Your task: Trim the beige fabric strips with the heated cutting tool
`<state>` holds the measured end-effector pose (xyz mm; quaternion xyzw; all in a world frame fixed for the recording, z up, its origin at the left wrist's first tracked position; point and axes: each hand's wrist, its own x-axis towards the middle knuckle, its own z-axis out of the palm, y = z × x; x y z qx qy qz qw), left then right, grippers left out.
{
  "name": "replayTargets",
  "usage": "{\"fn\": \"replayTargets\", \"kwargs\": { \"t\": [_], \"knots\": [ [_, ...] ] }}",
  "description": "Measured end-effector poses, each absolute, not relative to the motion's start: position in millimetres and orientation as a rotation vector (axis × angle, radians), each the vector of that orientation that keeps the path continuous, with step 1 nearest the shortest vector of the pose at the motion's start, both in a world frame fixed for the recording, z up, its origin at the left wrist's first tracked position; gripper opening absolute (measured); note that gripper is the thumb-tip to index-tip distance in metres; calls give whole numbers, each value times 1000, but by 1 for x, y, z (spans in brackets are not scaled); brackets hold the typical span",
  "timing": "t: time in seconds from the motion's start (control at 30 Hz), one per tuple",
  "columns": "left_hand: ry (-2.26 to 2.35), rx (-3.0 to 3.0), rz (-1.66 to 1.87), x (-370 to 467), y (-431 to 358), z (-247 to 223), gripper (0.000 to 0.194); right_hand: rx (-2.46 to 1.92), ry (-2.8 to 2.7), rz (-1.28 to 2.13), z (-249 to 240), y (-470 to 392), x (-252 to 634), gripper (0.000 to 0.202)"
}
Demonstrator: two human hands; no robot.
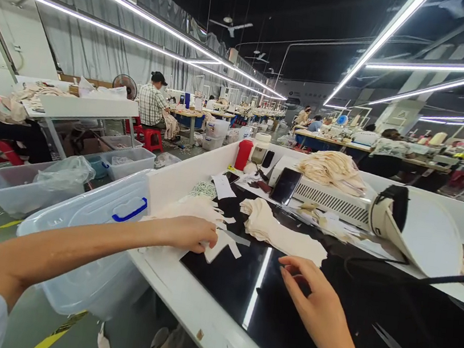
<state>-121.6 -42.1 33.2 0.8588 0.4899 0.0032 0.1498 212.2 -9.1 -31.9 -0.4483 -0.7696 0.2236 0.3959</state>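
At a garment factory bench, a worker's left hand point(189, 232) presses down on a cut piece point(222, 243) of cream fabric, fingers curled over its edge and pinning it to the glossy black worktop point(237, 290). The right hand point(309, 300) lies open and flat on the bare black surface just beside it, holding nothing, fingertips well short of the fabric. A folded heap of cream pieces point(279, 232) lies just beyond both hands, and a taller stack point(333, 171) sits on a white machine point(327, 198) farther back. A phone point(285, 185) leans against that machine, near a red bottle point(243, 154). A clear plastic bin point(102, 236) with a blue handle stands on the floor at the bench's left. Other workers sit at sewing tables in the rows behind.
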Motion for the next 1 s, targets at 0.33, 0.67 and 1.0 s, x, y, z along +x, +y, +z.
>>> {"fn": "replayTargets", "kwargs": {
  "t": [0.33,0.67,1.0],
  "knots": [
    [1364,2323,351,-108,-57,30,10,-1030,-2048,761,-22,-52,182,29],
    [1105,1544,567,-62,-78,42,31,-1075,-1902,1485,1,-74,167,58],
    [1103,1425,761,-50,-84,33,42,-1072,-1739,1564,-12,-79,174,63]
  ]
}}
